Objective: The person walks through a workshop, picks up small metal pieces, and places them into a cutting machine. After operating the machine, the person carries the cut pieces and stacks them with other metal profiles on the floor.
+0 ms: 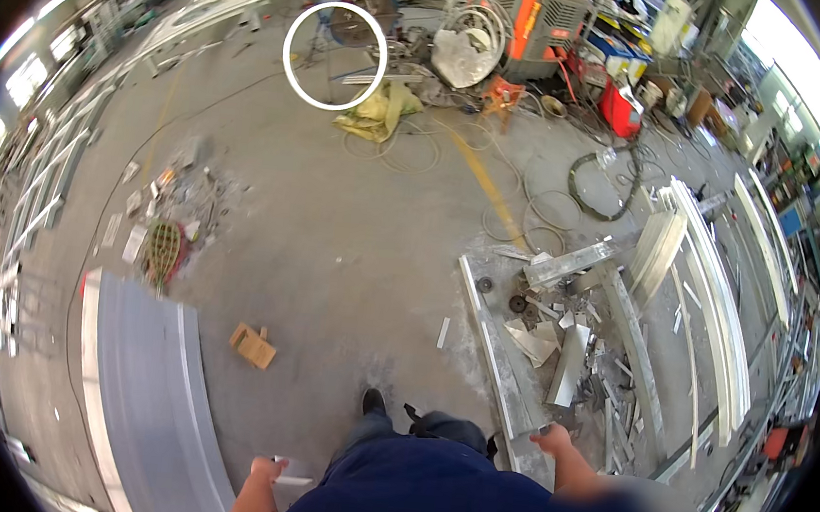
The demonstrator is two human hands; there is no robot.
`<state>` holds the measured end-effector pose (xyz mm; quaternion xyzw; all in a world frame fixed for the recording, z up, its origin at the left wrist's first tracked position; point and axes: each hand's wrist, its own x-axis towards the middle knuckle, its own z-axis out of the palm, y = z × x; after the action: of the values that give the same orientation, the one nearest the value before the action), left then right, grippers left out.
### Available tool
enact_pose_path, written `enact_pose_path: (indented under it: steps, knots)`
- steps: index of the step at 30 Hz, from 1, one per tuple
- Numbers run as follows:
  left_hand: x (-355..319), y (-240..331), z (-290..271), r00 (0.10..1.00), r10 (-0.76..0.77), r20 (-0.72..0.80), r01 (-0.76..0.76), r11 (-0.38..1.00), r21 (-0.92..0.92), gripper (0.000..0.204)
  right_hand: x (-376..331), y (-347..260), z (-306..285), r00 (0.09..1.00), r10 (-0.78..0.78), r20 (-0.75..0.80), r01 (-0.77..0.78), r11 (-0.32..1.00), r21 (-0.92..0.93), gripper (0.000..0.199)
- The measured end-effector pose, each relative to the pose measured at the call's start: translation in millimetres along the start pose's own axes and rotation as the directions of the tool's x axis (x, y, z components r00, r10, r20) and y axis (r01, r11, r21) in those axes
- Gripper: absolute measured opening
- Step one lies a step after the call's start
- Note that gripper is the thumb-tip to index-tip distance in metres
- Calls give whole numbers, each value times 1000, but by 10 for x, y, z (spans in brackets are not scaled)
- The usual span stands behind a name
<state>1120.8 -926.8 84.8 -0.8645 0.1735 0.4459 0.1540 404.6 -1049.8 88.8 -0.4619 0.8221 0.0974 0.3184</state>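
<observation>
My left hand (265, 469) is low in the head view, left of my body. Its fingers are closed on a small white strip (293, 481), whose exact shape is partly hidden. On the other side, my right hand (553, 439) is closed beside the near end of a long grey metal channel (491, 356). A small dark grey edge shows at its fingertips; what it grips is too small to make out. Left of my left hand lies a wide grey-blue panel (148, 379) with pale edges.
Metal offcuts (571, 368) and beams (631, 344) are piled on the right, near long white profiles (717, 312). A cardboard piece (253, 347) lies ahead. Debris and a woven basket (165, 249) sit left. Cables, a yellow-green cloth (381, 112) and an orange-grey machine (528, 23) stand farther off.
</observation>
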Motion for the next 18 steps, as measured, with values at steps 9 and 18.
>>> enact_pose_path:
  steps: [9,18]
  knots:
    - [135,3804,-2409,796,507,-332,-562,822,-94,48,983,-1170,-439,908,326,263,-366,924,116,62]
    - [573,6431,-2987,847,523,-89,-471,818,330,54,3666,-2761,-2158,983,184,-14,-163,896,412,67]
